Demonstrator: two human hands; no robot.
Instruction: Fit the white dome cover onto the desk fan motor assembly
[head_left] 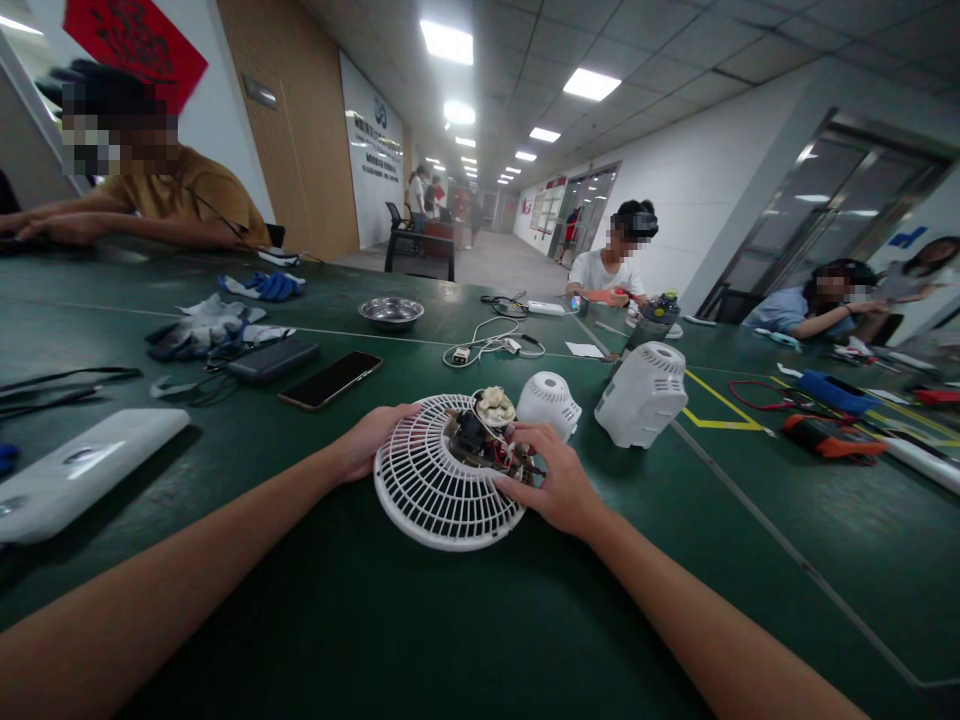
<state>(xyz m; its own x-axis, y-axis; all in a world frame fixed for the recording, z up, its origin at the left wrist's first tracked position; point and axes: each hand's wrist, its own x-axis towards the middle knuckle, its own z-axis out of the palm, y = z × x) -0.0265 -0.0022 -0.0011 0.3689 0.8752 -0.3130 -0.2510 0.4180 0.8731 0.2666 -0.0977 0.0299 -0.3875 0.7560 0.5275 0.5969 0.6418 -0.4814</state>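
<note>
A round white fan grille [427,495] is tilted above the green table, with a fan motor [480,435] and its wiring at the centre of its upper face. My left hand [375,440] grips the grille's left rim, its fingers partly hidden behind it. On the other side, my right hand [551,475] is closed around the right side of the motor, thumb towards me and fingers over the top. Just beyond stand a small white vented cover [550,402] and a larger white plastic housing [643,395].
A phone [331,380], a dark power bank [272,360] and gloves [206,325] lie left. A metal bowl [391,312] and a white cable [491,348] are farther back. An orange multimeter [832,440] is at right. Several people sit around the table.
</note>
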